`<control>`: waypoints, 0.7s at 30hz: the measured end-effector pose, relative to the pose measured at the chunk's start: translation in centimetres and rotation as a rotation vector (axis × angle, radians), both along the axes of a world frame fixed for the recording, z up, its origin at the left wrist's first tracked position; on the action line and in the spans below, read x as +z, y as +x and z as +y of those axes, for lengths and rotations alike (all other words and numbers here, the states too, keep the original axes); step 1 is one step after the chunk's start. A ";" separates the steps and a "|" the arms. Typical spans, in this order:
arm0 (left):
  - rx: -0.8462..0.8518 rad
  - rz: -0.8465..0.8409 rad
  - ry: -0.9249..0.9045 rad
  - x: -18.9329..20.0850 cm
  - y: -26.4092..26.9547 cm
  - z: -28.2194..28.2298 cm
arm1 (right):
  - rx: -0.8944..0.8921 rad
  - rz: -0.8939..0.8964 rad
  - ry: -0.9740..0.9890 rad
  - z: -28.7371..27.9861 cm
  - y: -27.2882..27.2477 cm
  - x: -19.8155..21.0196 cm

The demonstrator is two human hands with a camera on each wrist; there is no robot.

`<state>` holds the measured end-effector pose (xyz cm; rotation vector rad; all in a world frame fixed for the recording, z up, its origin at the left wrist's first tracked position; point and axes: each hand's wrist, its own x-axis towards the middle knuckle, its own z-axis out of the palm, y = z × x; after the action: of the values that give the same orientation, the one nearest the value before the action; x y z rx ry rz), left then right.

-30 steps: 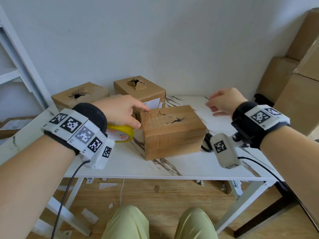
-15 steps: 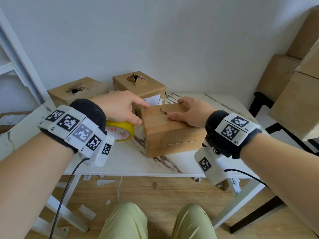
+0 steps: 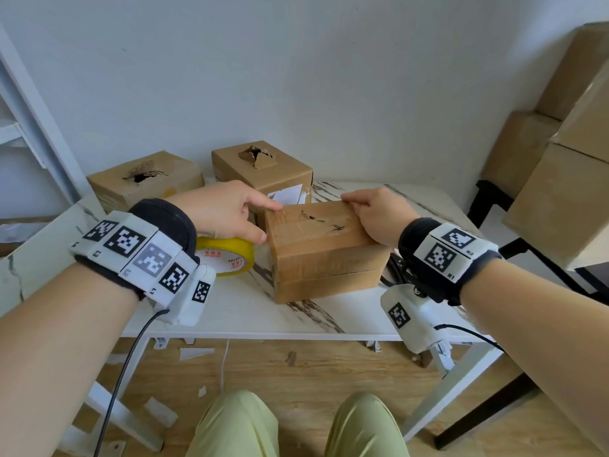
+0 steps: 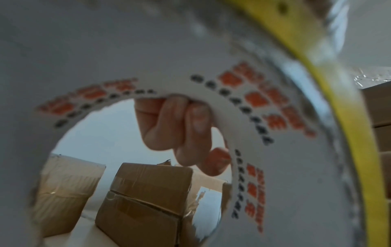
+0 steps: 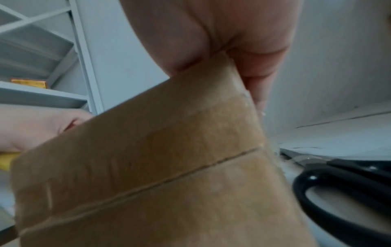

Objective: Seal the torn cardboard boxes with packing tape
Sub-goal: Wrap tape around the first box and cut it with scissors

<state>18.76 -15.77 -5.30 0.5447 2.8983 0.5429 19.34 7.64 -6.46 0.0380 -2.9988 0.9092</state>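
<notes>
A torn cardboard box (image 3: 326, 255) lies on the white marbled table (image 3: 230, 311), with a jagged tear (image 3: 323, 221) in its top. My right hand (image 3: 356, 206) lies over the box's far right top edge, fingers curled down its end; in the right wrist view the palm (image 5: 222, 33) sits on that box (image 5: 158, 167) corner. My left hand (image 3: 260, 222) grips a yellow tape roll (image 3: 227, 258) just left of the box, index finger touching the box's top left corner. The left wrist view shows fingers (image 4: 180, 130) hooked through the tape roll (image 4: 275, 100) core.
Two more torn boxes stand behind, one at back left (image 3: 145, 183) and one at back centre (image 3: 260, 166). Black scissors (image 5: 338, 183) lie on the table right of the box. Large cartons (image 3: 560, 159) are stacked at the right, and a white shelf frame (image 3: 33, 143) stands at the left.
My right hand came in from the air at the right onto the box top, then slid to the box's right end. The left hand and tape roll stayed put.
</notes>
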 end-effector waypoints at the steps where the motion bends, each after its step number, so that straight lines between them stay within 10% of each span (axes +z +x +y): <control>1: 0.000 -0.001 -0.002 0.0 0.0 0.0 | 0.000 -0.011 0.009 -0.4 0.0 0.1; 16: 0.010 -0.032 0.042 -0.5 -0.2 -0.5 | 0.117 -0.034 0.304 -0.7 -0.4 0.6; 21: 0.026 -0.033 0.014 -0.1 0.4 -0.1 | 0.420 -0.097 0.362 -3.6 0.9 3.2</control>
<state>19.19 -15.83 -5.38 0.4956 2.8765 0.5704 20.23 4.05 -3.28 0.6620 -3.2643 0.3670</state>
